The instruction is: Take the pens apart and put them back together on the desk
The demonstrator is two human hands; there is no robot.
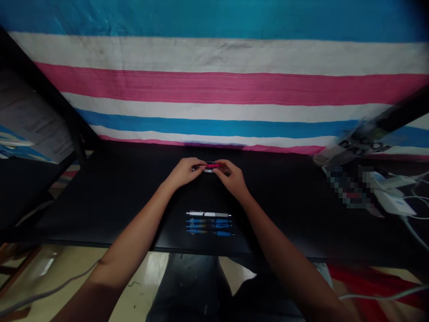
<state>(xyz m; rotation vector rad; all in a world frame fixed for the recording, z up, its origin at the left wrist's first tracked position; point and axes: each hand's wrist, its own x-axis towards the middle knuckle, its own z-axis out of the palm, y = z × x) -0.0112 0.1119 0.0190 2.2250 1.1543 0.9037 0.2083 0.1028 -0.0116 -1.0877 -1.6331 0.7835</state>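
Note:
A red pen [213, 166] lies sideways between my two hands, toward the back of the black table. My left hand [185, 171] has its thumb and fingers closed at the pen's left end. At the right end, my right hand [233, 178] grips it the same way. Just beneath the red pen a white pen [208, 171] shows in part, along with something dark that my fingers mostly hide. Closer to me, a white-and-black pen [208, 214] lies level above several blue pens [223, 221], set in a neat stack of rows.
The black table [127, 197] meets a striped sheet [214, 89] behind. To the right stand a clear plastic bag [351, 143], a blurred-out item [350, 188] and a white power strip [395, 201] with cables. Boxes [36, 120] are at the left.

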